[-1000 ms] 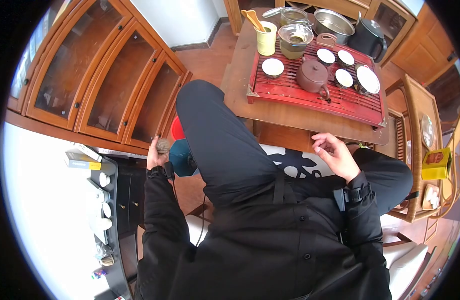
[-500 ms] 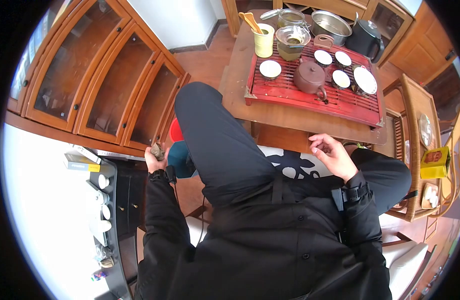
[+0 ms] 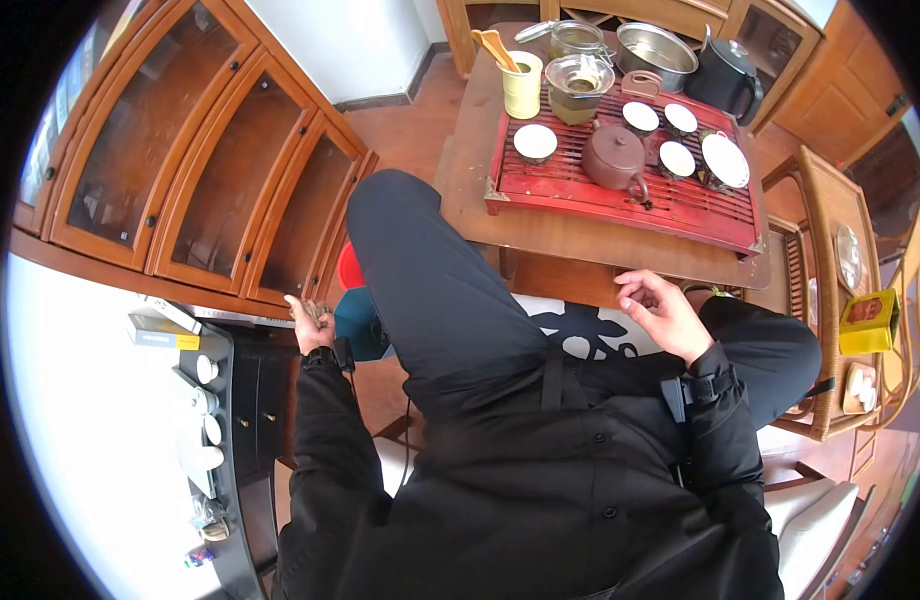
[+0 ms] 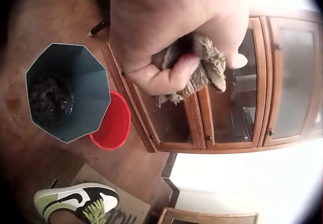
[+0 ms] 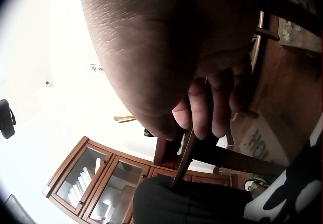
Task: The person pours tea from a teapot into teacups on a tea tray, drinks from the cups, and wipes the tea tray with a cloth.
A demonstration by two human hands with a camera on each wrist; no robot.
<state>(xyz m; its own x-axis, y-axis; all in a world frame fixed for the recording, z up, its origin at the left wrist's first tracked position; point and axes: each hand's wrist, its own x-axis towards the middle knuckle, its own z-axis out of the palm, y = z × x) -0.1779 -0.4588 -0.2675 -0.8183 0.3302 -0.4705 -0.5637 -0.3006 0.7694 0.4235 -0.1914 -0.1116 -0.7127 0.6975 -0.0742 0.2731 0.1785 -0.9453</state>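
My left hand is out to the left of my knee, fingers curled round a crumpled, frayed grey-brown rag. Much of the rag is hidden inside the fist; its ragged edge sticks out past the thumb side in the left wrist view. Close by that hand stands a dark teal, many-sided bin with dark contents at the bottom. A red bucket is right beside the bin. Over my right thigh hangs my right hand, its fingers loosely bent and holding nothing.
Ahead, a red slatted tea tray on a wooden table bears a brown teapot, several white cups and a glass pitcher. A glass-doored cabinet lines the left. At right stands a rattan shelf with a yellow tin.
My left hand has turned over and its fingers have closed further round the rag, so less of it shows. My right hand stays in place; the head view has shifted slightly.
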